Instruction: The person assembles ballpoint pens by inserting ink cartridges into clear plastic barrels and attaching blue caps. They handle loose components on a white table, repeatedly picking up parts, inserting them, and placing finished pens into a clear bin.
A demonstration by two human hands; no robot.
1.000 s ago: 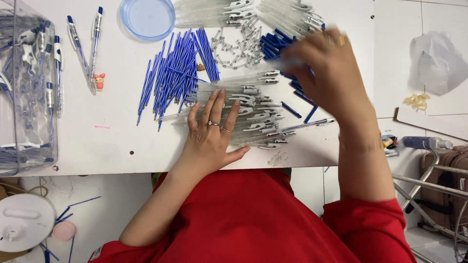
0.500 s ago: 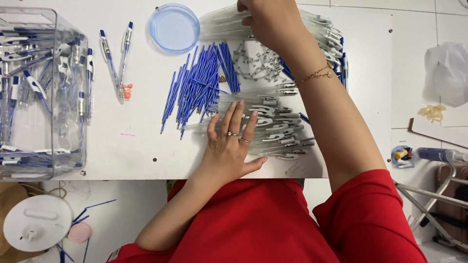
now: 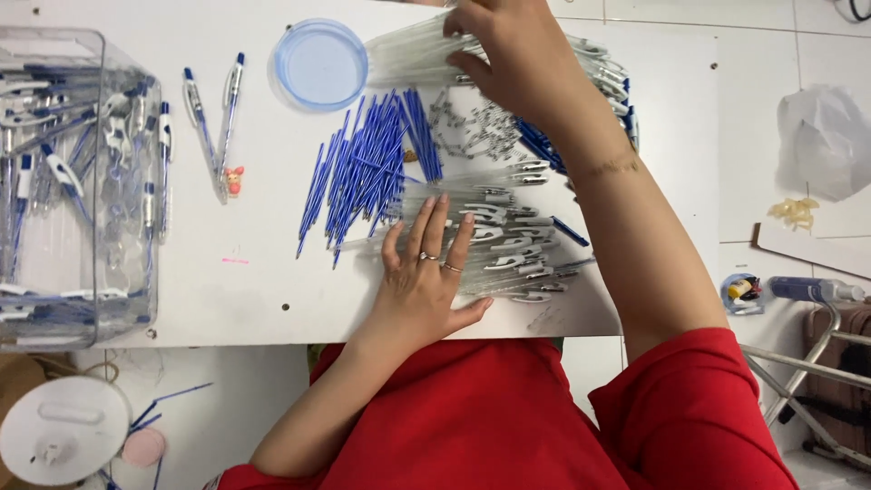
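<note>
Cataloguing the bench from beside the seated person in red:

Left hand [image 3: 425,286]: flat and spread, fingers splayed, palm pressed on the near pile of clear pen barrels [image 3: 504,249] at lower centre of the frame; nothing gripped, only pinned down.

Right hand [image 3: 517,59]: at top centre, fingers curled down over the far heap of clear barrels [image 3: 408,59]; whether it has pinched one up I cannot tell, as the fingertips are hidden.

Blue refills [image 3: 363,172]: loose fan of thin blue tubes, centre of the frame, just left of the near pile.

Springs [image 3: 476,127]: small tangle of metal coils between the two heaps of barrels.

Blue dish [image 3: 320,63]: round shallow lid or dish, upper centre-left, touching the far heap.

Finished pens [image 3: 209,127]: two lying side by side, upper left on the white table [image 3: 209,299].

Clear bin [image 3: 77,181]: far left, holding many assembled pens.

Handling, by my judgement: barrels are light, stiff, smooth plastic that roll and slide readily; best taken singly at mid-length between thumb and forefinger, clip end outward. Refills are thin and may bend if taken near the tip. Springs snag one another and want a fingertip pinch.
</note>
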